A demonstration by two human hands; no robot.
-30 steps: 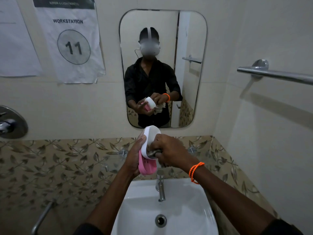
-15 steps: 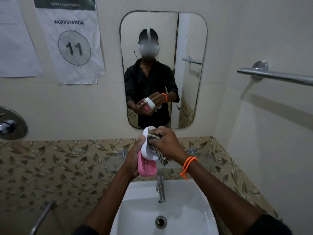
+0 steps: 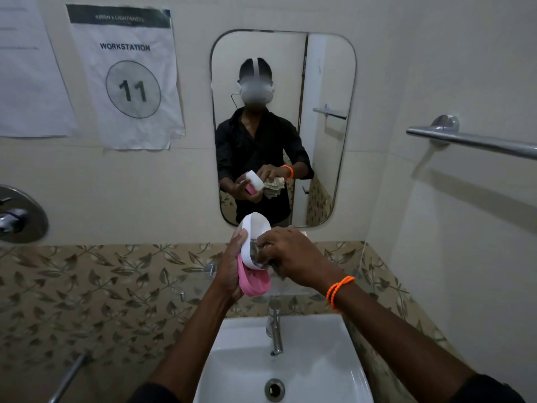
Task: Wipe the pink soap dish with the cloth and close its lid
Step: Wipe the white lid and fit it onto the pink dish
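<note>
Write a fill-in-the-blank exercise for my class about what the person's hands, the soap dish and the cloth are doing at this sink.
1. The left hand holds the pink soap dish, whose white lid is ____.
2. The right hand presses the ____ against the inside of the lid.
3. An orange ____ circles the right wrist.
4. The dish is held above the white ____.

Missing words: open; cloth; band; sink
</note>
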